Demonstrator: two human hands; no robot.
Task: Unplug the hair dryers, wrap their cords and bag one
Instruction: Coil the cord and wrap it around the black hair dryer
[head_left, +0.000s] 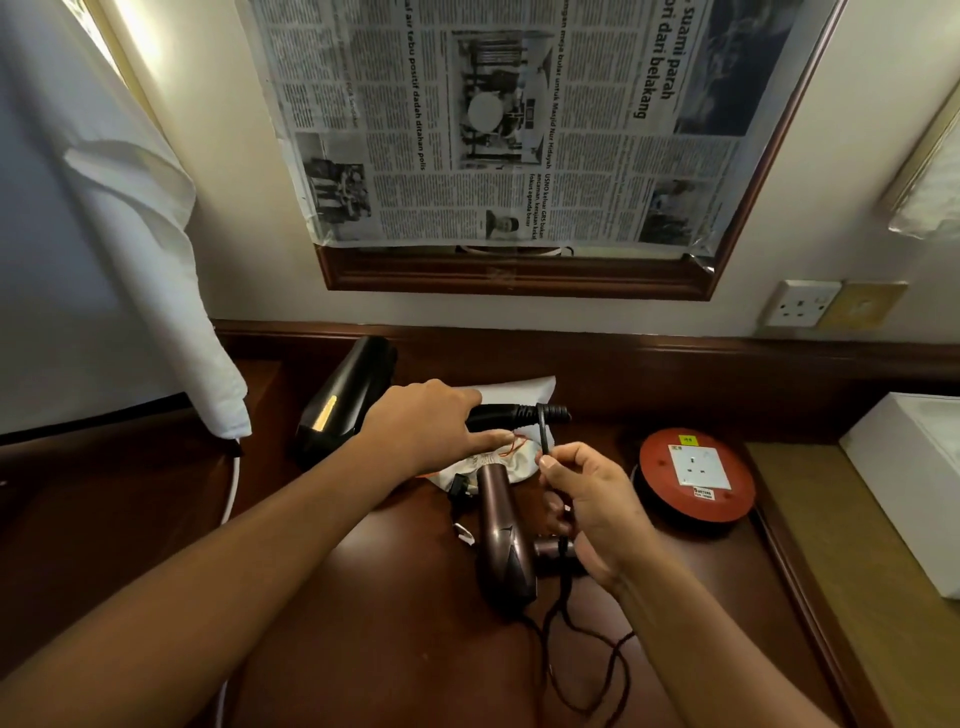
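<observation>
**Two hair dryers on a dark desk, both hands on the black one**

Nearest the camera, a thin dark cord (587, 670) loops loosely over the glossy dark wooden desk (389, 649). It runs up to a bronze-brown hair dryer (501, 540) lying on its side in the middle of the desk, nozzle pointing away, handle sticking out to the right.

The right hand (592, 512) is above that handle, thumb and forefinger pinched on a short black strap or cord loop (544, 428); the other fingers are curled in. The left hand (426, 428) reaches across and closes on the handle of a larger glossy black hair dryer (343, 402), which lies further back, its ribbed cord sleeve pointing right. Under both dryers is a pale drawstring cloth bag (511, 460), and a black plug (462, 488) rests at its near edge.

To the right sits a round red extension reel (696, 475) with a white socket face. On the wall behind is a white double wall socket (800, 304), and above that a wood-framed mirror covered with newspaper (519, 119). A white cloth (104, 234) hangs at left.
</observation>
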